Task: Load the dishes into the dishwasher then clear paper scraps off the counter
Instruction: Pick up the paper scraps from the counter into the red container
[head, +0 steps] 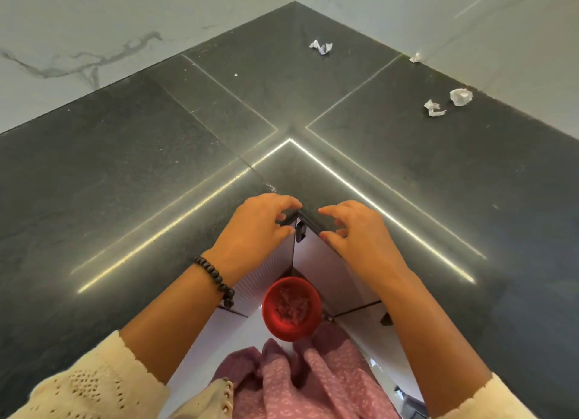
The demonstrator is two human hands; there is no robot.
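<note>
My left hand (257, 227) and my right hand (351, 230) hover together at the inner corner of the dark stone counter (131, 174), fingers loosely curled over its edge, holding nothing. Several crumpled white paper scraps lie on the far right of the counter: one pair (321, 47) near the back corner, a small one (415, 58) against the wall, and two more, a ball (460, 96) and a flatter scrap (434, 107). A tiny white fleck (236, 74) lies mid-counter. No dishes or dishwasher are in view.
Below the counter corner, a red round bin (291, 309) with crumpled scraps inside stands on the floor between white cabinet fronts (338, 271). Marble-look walls (94, 42) close off the counter at the back and right.
</note>
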